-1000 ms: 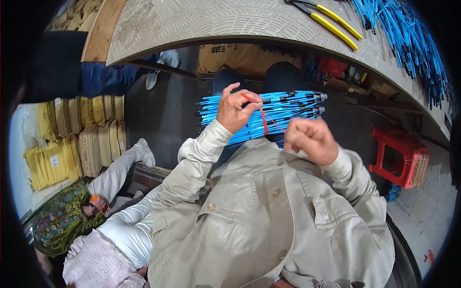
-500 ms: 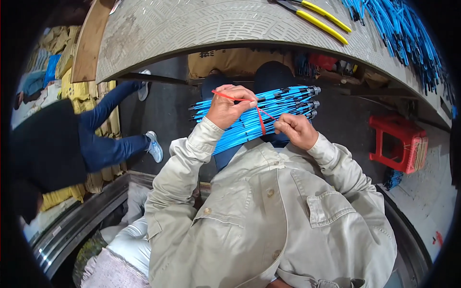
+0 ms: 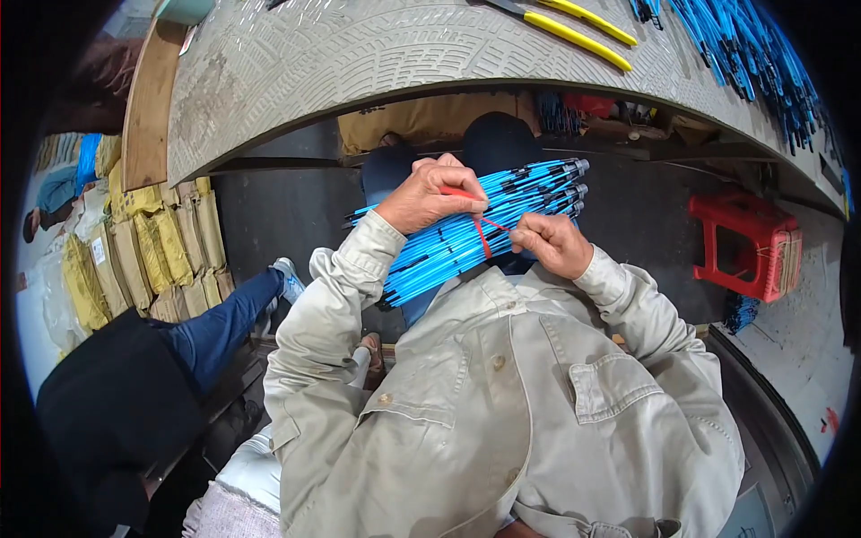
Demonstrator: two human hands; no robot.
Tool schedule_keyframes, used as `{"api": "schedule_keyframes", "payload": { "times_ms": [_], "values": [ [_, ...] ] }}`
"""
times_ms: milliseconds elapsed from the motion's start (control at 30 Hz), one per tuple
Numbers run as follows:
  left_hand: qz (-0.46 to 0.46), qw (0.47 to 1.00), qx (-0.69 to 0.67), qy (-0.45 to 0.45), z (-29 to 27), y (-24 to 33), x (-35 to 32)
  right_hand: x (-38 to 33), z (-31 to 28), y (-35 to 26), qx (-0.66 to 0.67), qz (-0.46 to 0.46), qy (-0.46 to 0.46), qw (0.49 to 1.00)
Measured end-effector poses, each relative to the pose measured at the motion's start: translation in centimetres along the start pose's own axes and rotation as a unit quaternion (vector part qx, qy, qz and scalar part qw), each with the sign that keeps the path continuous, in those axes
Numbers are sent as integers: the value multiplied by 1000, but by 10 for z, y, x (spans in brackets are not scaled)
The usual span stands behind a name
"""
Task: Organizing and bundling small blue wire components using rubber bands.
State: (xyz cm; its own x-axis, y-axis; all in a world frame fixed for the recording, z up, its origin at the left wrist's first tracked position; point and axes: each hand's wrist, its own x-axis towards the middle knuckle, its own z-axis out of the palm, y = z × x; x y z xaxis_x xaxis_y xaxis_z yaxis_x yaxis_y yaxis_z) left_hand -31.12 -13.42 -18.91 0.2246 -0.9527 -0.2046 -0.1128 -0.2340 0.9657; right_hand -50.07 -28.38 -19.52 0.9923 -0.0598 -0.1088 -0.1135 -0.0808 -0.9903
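Observation:
A bundle of thin blue rods or tubes with black sections and grey-black ends (image 3: 430,264) lies across my lap. Around its middle runs a red strap (image 3: 485,242), drawn up at the top side. My left hand (image 3: 432,197) is closed in a pinch on one end of the strap, above the bundle. The other end is tight in the closed fingers of my right hand (image 3: 553,244), at the bundle's right part. Between the two hands the strap is stretched short and taut. Whether it is knotted or crossed there, I cannot tell.
Ahead stands a grey patterned table (image 3: 359,54), its edge curving above my knees. On it lie yellow-handled pliers (image 3: 583,40) and more blue rods (image 3: 749,54). A red stool (image 3: 749,247) stands at right. Stacked yellow-brown packages (image 3: 152,255) and a dark-clothed person (image 3: 117,412) are at left.
My left hand has closed further over the strap, and less of its loose end sticks out leftward. The right hand keeps its grip. The person at left has moved back toward the lower left.

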Motion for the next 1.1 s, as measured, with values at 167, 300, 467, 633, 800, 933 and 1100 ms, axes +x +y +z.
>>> {"api": "schedule_keyframes", "payload": {
  "times_ms": [167, 300, 467, 633, 800, 933, 1100],
  "values": [
    [2, 997, 70, 29, 2, 2, 1, 8, -20, -35, 87, -11, 75, 993],
    [-40, 995, 77, 53, 8, 12, 0, 30, -27, -79, 196, 35, 79, 977],
    [16, 984, 160, 75, 10, 3, -3, 111, 4, -87, 233, 25, 63, 970],
    [-87, 976, -122, 155, 14, 0, -7, 135, 10, -82, -377, -246, 140, 882],
    [-43, 986, 62, 151, 12, -13, -9, 22, -12, -89, -321, -261, 250, 876],
    [-9, 985, 85, 147, 13, -12, -7, 25, 29, -49, -351, -191, 208, 893],
    [-22, 976, 134, 173, 15, -7, -6, 45, 20, -3, -293, -153, 177, 927]
  ]
}}
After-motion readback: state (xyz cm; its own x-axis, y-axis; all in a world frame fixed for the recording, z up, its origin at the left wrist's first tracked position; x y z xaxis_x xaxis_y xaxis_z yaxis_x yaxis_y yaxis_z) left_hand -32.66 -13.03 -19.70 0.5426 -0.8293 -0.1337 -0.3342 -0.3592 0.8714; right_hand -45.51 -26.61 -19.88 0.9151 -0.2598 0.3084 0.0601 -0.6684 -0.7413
